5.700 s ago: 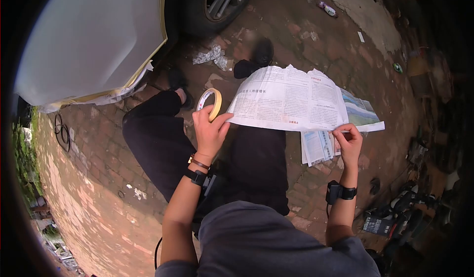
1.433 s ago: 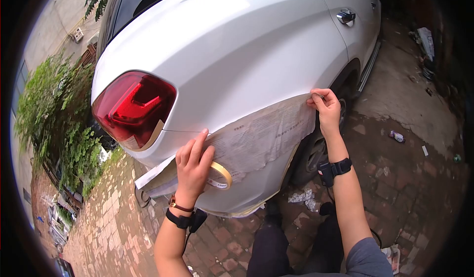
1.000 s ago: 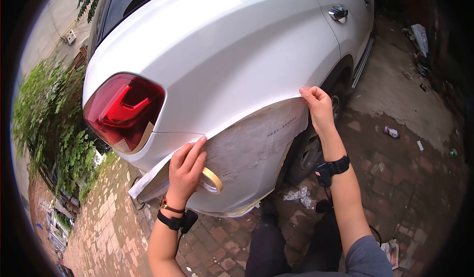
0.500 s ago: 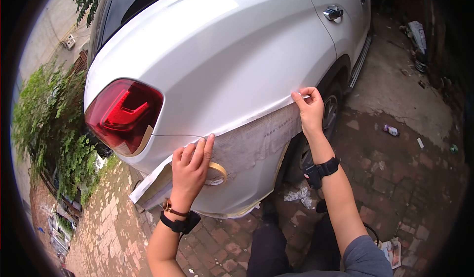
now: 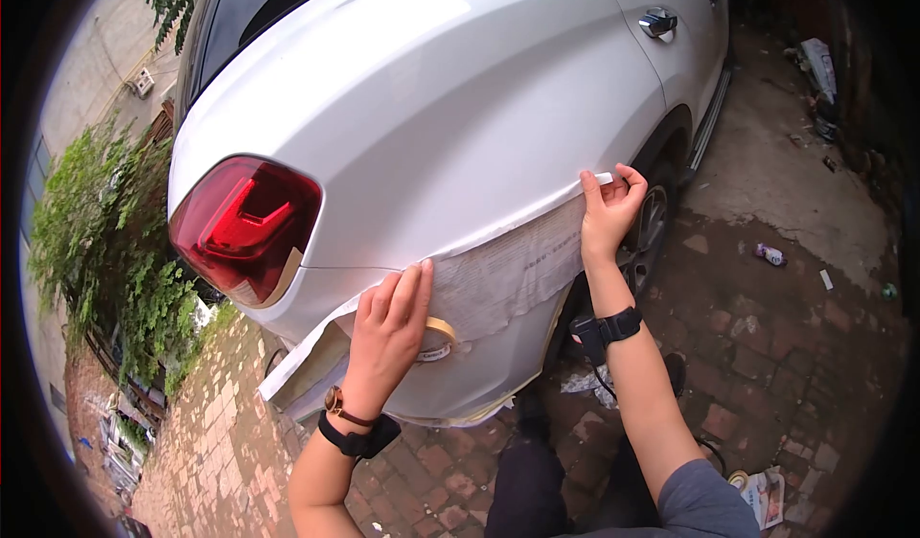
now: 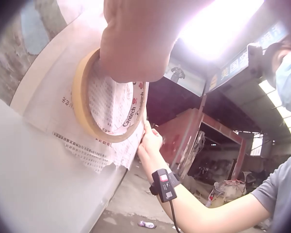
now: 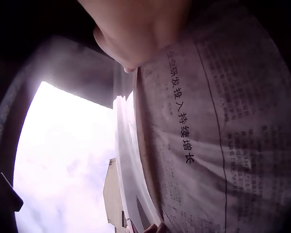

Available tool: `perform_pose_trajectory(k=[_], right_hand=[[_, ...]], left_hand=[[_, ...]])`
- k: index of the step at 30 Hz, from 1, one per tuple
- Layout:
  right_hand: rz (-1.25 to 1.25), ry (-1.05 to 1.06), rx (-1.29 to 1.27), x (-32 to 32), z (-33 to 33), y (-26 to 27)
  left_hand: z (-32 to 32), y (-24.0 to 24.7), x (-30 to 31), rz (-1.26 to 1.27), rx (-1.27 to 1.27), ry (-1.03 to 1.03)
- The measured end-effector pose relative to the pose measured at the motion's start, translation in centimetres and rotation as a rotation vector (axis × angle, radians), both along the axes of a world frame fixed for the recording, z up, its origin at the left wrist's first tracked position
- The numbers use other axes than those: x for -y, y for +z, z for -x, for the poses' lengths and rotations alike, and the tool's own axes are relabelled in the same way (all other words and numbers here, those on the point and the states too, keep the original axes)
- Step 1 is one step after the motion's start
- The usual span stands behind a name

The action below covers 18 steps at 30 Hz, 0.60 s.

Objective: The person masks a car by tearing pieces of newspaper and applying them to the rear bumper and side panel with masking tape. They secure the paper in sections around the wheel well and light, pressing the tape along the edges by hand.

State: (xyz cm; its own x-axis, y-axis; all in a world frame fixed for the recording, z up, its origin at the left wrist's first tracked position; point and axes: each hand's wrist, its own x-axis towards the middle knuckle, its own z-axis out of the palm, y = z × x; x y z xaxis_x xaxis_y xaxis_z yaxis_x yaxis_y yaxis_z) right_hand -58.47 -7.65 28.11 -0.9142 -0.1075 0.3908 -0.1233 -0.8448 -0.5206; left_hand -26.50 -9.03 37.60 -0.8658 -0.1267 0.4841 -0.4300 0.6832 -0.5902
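Observation:
A newspaper sheet [image 5: 522, 265] with a pale strip along its upper edge lies across the lower rear side of a white car [image 5: 460, 107]. My left hand [image 5: 388, 332] presses that edge with its fingertips, below and right of the red tail light. A roll of masking tape [image 6: 80, 97] hangs around the left thumb, close against the paper. At the sheet's far end, near the rear wheel, my right hand [image 5: 613, 214] pinches the strip's end at its thumb, other fingers bent. In the right wrist view that hand [image 7: 140, 34] overlaps the printed sheet.
The tail light [image 5: 244, 227] has a tan patch at its lower corner. The rear wheel [image 5: 652, 222] stands beyond the right hand. Crumpled paper [image 5: 586, 385], a purple-and-white wrapper [image 5: 770, 254] and folded newspaper [image 5: 764, 495] lie on brick ground. Bushes [image 5: 105, 260] grow at left.
The sheet has gone from above the lap to the car's side. Over the last second, the left fingertips slid slightly right along the edge, and the right thumb and forefinger spread at its end.

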Motion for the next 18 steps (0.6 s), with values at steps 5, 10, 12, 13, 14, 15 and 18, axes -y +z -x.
perform_pose_trajectory(k=[5, 10, 12, 13, 14, 15, 18], right_hand=[[-0.473, -0.817, -0.307, 0.3, -1.1, 0.7], [-0.442, -0.597, -0.301, 0.2, -0.8, 1.0], [-0.467, -0.636, -0.326, 0.0, -0.9, 0.9], [-0.468, -0.636, -0.328, 0.0, -1.0, 0.9], [-0.409, -0.584, -0.256, 0.1, -1.2, 0.9], [-0.350, -0.533, -0.183, 0.1, -1.3, 0.9], [-0.478, -0.785, -0.165, -0.1, -1.3, 0.6]], left_hand=[[1.2, -0.1, 0.8, 0.011, 0.036, -0.083], [2.7, -1.0, -0.1, 0.064, -0.115, -0.050], [3.1, -1.2, -0.1, 0.049, -0.136, -0.039], [3.1, -1.2, 0.0, 0.036, -0.157, -0.026], [3.1, -1.3, 0.0, 0.035, -0.159, -0.026], [3.1, -1.2, 0.0, 0.056, -0.155, -0.040], [3.0, -0.8, -0.1, 0.066, -0.115, -0.052]])
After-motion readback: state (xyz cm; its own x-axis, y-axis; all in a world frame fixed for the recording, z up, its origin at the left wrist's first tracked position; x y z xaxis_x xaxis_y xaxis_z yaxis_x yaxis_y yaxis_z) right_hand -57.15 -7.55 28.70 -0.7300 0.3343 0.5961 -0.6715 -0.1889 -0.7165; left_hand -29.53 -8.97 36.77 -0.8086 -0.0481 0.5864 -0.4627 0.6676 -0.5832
